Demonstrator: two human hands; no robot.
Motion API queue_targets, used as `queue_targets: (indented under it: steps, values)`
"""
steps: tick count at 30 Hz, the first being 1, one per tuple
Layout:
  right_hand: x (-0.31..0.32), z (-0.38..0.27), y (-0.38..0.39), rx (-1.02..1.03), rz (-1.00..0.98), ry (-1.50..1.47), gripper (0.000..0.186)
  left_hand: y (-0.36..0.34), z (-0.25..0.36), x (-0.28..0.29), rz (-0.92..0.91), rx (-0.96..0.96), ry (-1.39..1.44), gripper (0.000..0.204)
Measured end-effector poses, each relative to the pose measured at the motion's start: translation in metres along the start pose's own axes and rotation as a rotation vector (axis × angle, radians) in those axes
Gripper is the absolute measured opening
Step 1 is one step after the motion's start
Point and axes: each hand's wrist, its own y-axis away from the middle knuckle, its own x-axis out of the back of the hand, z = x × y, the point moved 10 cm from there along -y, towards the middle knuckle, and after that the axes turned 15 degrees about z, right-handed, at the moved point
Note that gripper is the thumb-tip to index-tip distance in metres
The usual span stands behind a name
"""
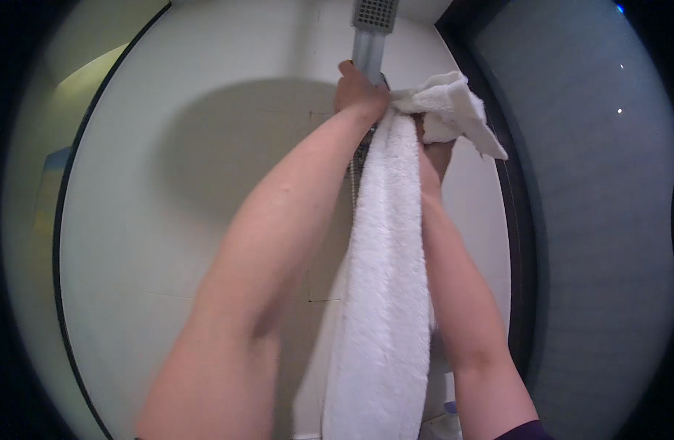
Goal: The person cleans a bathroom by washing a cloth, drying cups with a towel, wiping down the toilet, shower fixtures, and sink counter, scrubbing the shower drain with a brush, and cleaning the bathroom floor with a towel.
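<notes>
While the pale wall [146, 249] fills most of my feed, the towel [388, 279] hangs between the forearms [271, 220], its long axis running from the hands down to the lower edge. Its bunched top drapes over my right hand [436, 158], whose fingers are too covered for me to tell their grip. My left hand [361, 97], just left of that top and nearer the shower head [374, 16], curls round the handle [367, 55]; whether it pinches towel too, I can't tell.

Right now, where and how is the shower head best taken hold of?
Likely by the handle of the shower head, from the left: that part is narrower and nearly upright, while the white towel bunches at its lower right.
</notes>
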Motion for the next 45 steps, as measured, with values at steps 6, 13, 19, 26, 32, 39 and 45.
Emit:
queue_targets:
  steps: [6, 13, 19, 26, 32, 39, 45]
  values:
    - [0.047, -0.071, -0.005, 0.550, 0.148, 0.280, 0.072, -0.020, -0.036, -0.015, -0.229, 0.002, 0.018, 0.058]
    - [0.047, -0.103, -0.114, 0.874, 0.201, 0.636, 0.081, 0.001, 0.005, 0.014, -0.006, -0.435, -0.014, 0.039]
    - [-0.022, -0.120, -0.084, 0.958, 0.218, 0.635, 0.080, 0.009, -0.005, 0.036, -0.035, -0.318, 0.117, 0.021]
    - [-0.148, -0.086, -0.039, 0.779, -0.246, 0.437, 0.077, 0.010, -0.070, 0.017, -0.243, 0.011, 0.678, 0.037]
    - [-0.187, -0.100, -0.058, 0.591, -0.417, 0.651, 0.070, 0.028, -0.038, 0.034, -0.408, 0.037, 1.055, 0.040]
    - [-0.093, -0.089, 0.023, 0.519, -0.316, 0.133, 0.065, 0.035, -0.052, 0.045, -0.341, 0.349, 1.258, 0.046]
    - [0.051, -0.065, 0.165, 0.363, -0.555, 0.899, 0.058, 0.199, -0.089, 0.134, -0.187, 0.325, 0.775, 0.052]
